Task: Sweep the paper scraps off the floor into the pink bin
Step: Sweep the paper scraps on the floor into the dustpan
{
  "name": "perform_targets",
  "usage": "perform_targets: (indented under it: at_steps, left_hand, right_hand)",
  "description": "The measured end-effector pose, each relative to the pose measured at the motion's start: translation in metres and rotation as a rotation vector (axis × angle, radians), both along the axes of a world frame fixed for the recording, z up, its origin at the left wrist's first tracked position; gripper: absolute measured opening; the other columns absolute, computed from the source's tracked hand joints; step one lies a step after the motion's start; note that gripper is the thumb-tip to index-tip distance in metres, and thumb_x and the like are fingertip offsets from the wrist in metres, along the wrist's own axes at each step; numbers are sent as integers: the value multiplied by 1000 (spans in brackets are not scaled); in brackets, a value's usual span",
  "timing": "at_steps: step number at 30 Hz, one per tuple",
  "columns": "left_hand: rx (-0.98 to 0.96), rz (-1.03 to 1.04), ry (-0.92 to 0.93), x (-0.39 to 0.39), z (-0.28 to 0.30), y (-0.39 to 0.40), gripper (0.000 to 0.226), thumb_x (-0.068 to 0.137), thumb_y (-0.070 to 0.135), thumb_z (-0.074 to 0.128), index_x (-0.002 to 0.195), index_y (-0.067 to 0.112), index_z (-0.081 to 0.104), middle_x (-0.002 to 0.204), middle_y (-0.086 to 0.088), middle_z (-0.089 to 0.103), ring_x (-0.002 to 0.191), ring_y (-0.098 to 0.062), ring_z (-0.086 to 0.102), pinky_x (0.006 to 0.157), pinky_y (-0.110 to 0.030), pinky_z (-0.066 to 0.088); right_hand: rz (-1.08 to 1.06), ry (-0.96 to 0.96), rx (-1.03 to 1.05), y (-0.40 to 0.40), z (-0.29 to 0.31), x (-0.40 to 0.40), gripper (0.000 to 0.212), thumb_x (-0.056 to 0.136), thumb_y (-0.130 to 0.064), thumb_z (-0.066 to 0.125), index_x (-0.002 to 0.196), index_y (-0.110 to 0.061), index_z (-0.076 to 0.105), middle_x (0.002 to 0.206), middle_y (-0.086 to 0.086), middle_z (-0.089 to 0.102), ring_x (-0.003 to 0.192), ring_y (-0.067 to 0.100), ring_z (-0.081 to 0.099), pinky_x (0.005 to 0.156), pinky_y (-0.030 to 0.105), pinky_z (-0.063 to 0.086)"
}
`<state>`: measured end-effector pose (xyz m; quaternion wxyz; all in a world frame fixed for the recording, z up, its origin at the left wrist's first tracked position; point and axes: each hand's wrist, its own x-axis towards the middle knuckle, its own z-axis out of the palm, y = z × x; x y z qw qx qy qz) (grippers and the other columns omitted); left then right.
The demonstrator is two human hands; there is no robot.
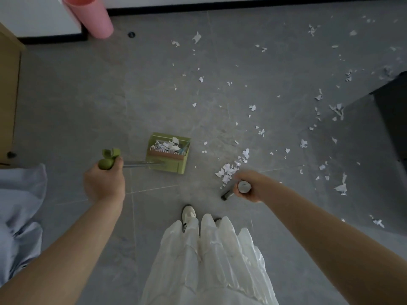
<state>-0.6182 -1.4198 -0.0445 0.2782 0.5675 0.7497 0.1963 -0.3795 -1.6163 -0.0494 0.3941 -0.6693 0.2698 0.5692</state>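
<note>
Hands first: my left hand (105, 183) is curled round the green grip of the dustpan (168, 153), my right hand (246, 188) wrapped round the top of the broom (233, 193), fingers clamped on each. Both tools look light and stiff; I would keep holding high on the handles. The pan sits on the floor (88, 106) just ahead of my feet, already holding torn paper. A small heap of scraps (231, 168) lies just beside the broom; more are strewn toward the far right edge. They look featherlight and likely to flutter, so short, slow strokes. The bin (92, 16) stands in the far left corner.
</note>
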Motion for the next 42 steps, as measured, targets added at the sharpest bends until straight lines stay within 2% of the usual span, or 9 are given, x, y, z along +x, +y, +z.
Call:
perform_targets:
  at_steps: [2, 6, 13, 18, 23, 29, 32, 35, 42]
  left_hand:
    - [8, 2, -1, -2, -1, 12, 39, 85, 34, 69, 85, -4, 67, 85, -30, 64, 80, -40, 61, 64, -35, 33]
    - [15, 21, 10, -2, -3, 32, 39, 84, 37, 70, 85, -3, 68, 84, -28, 64, 79, -39, 61, 63, -35, 34]
    - [20, 12, 6, 1, -7, 57, 41, 82, 42, 69, 84, 1, 68, 83, -25, 65, 78, -40, 61, 64, -37, 38]
    - [17, 19, -2, 6, -3, 68, 37, 84, 42, 68, 79, 5, 64, 78, -21, 61, 74, -36, 58, 64, -35, 36]
    - [25, 33, -14, 11, -1, 73, 39, 82, 47, 66, 80, 8, 65, 83, -22, 66, 79, -40, 63, 65, -39, 42]
    - [33, 41, 5, 18, 6, 74, 44, 86, 44, 66, 94, 1, 69, 95, -26, 66, 88, -43, 62, 68, -36, 36]
    - [45, 39, -2, 23, 9, 75, 45, 86, 42, 66, 95, -2, 69, 95, -28, 66, 88, -43, 62, 67, -36, 35]
    - [49, 40, -24, 29, 10, 76, 42, 87, 38, 67, 94, -3, 68, 94, -30, 65, 86, -42, 61, 66, -34, 32]
    - [18, 61, 1, 67, 11, 67, 43, 87, 39, 66, 95, -4, 68, 95, -31, 65, 87, -43, 60, 66, -36, 34]
  right_hand:
    - [-27, -12, 41, 13, -5, 2, 22, 93, 6, 47, 76, -7, 43, 67, 8, 43, 31, 14, 48, 32, 17, 42]
    - [-102, -48, 71, 31, -14, 7, 22, 87, 15, 42, 77, -5, 44, 73, 10, 47, 51, 15, 50, 32, 18, 43]
    - [-221, 38, 119, 31, -31, 34, 21, 98, 3, 37, 82, -10, 35, 69, 5, 33, 30, 9, 40, 30, 14, 36]
    - [33, 18, 85, 43, -20, 36, 16, 96, 3, 40, 84, -7, 36, 64, 7, 38, 29, 11, 40, 34, 16, 39]
    - [472, -131, -1, 50, -4, 27, 15, 86, 5, 51, 73, 2, 46, 51, 14, 52, 50, 23, 44, 58, 31, 38]
    - [794, -101, -119, 48, 0, 11, 6, 86, 2, 56, 89, 7, 57, 45, 14, 53, 44, 23, 48, 48, 28, 42]
    - [934, -95, -126, 46, -1, 11, 28, 84, 1, 58, 111, 8, 60, 53, 16, 54, 45, 23, 49, 46, 28, 42]
    - [1158, -126, -128, 44, 1, 18, 32, 84, -2, 57, 115, 5, 62, 57, 12, 55, 45, 19, 49, 46, 25, 41]
    - [1224, -205, -157, 35, -7, 86, 46, 84, -7, 62, 130, -5, 56, 68, 5, 55, 49, 16, 53, 35, 21, 42]
